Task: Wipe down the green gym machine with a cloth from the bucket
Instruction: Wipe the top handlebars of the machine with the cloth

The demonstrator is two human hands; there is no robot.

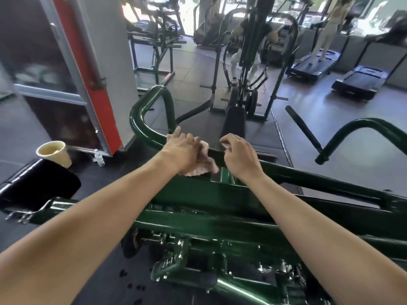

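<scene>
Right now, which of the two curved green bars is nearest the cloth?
The left curved bar, beside the red post: the left hand holds the pink cloth at its near end. The right curved bar stands apart, untouched.

A red-edged pillar [97,62] stood at the left with a clear plastic bottle [99,158] on the dark floor [198,60] at its foot, while far right a person [329,34] stood on a black treadmill [312,66] beside a second treadmill [357,84].
</scene>
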